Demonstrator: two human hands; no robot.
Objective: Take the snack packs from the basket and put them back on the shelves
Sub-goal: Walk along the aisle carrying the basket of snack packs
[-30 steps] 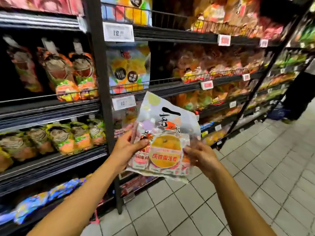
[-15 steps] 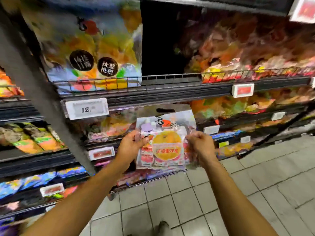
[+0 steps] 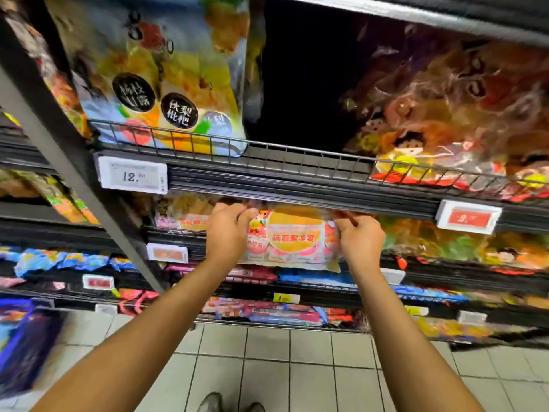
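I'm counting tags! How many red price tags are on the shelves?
4 that I can make out: one right of the hands, one left of them, one lower left, and a blurry one at lower right. Others may be hidden.

Both bare arms reach forward and up, nearly parallel, wrists straight. The left hand (image 3: 227, 230) has its fingers curled, pinching the left edge of the pack (image 3: 292, 237) near its top. The right hand (image 3: 361, 240) mirrors it, fingers curled and pinching the pack's right edge.
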